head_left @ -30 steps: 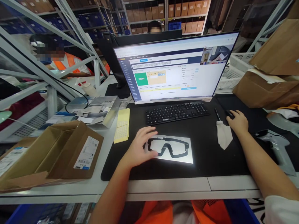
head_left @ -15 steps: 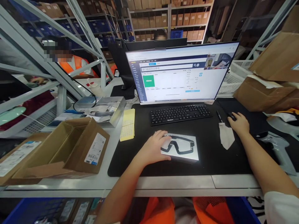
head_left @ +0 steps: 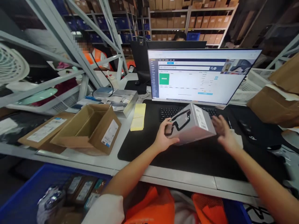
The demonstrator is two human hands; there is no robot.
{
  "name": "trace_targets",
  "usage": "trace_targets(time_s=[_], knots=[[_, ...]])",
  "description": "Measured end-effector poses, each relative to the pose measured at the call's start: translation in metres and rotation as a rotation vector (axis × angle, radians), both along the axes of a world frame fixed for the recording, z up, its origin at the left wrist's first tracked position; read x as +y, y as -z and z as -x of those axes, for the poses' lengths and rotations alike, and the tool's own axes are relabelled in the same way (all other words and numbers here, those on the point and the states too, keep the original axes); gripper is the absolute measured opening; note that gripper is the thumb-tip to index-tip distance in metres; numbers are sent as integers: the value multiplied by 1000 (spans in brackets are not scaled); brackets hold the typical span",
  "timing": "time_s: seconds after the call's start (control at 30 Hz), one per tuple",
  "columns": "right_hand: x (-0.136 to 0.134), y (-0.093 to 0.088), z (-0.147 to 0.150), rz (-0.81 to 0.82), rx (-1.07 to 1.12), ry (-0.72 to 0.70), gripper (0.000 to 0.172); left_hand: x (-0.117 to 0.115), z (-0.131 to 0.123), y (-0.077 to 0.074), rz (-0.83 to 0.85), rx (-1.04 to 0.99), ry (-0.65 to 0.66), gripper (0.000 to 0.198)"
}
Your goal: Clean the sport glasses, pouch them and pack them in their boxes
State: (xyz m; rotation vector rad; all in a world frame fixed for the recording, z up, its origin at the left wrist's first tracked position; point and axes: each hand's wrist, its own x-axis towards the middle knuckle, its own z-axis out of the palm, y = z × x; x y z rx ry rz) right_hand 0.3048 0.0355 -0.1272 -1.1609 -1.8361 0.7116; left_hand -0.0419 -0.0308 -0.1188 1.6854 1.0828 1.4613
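A white goggles box (head_left: 190, 124), printed with a black goggle frame, is tilted up above the black desk mat (head_left: 144, 149). My left hand (head_left: 164, 135) grips its left end, thumb below and fingers over the edge. Near the box's right end, my right hand (head_left: 226, 133) has its fingers spread and somewhat blurred, apart from the box. A label with a barcode shows on the box's right face. Behind the box, the black keyboard (head_left: 171, 112) is partly hidden. A white cloth-like piece (head_left: 237, 138) lies beyond my right hand, and a black mouse (head_left: 247, 130) rests farther right.
An open cardboard box (head_left: 93, 141) stands on the left of the desk, beside a yellow pad (head_left: 138, 116). The monitor (head_left: 193, 84) rises at the back. A barcode scanner (head_left: 286, 161) lies far right. Below the desk edge sits a blue bin (head_left: 30, 183) with packages.
The goggles box has been lifted off the mat and tilted by my left hand. My right hand has left the mouse and come over to the box's right end. The view has swung left.
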Motion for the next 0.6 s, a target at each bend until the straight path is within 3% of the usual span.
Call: trace_targets(time_s=[0.03, 0.07, 0.1, 0.2, 0.27, 0.3, 0.33, 0.37, 0.4, 0.5, 0.6], knots=[[-18, 6, 27, 77, 84, -197, 124, -3, -9, 7, 48, -112, 32, 92], [-34, 11, 50, 153, 141, -304, 129, -7, -17, 13, 96, -204, 83, 94], [-48, 16, 69, 208, 173, -322, 126, -10, -25, 18, 135, -264, 137, 97], [-67, 26, 94, 216, 196, -134, 104, -15, -33, 19, 197, -248, 257, 109], [-66, 31, 89, 178, 162, -48, 97, -7, -20, 6, 239, -73, 337, 108], [-64, 33, 83, 163, 133, -19, 98, 1, -7, -3, 279, 53, 351, 97], [-63, 36, 77, 153, 94, 10, 100, 12, 9, -14, 315, 179, 308, 80], [-62, 40, 72, 146, 53, 37, 102, 25, 27, -25, 358, 282, 152, 59], [-62, 44, 68, 138, 13, 58, 103, 38, 47, -35, 417, 360, -109, 46], [-66, 55, 63, 64, -58, 58, 104, 73, 108, -51, 536, 415, -473, 49], [-68, 58, 64, 25, -87, -10, 98, 91, 147, -42, 708, 469, -685, 62]])
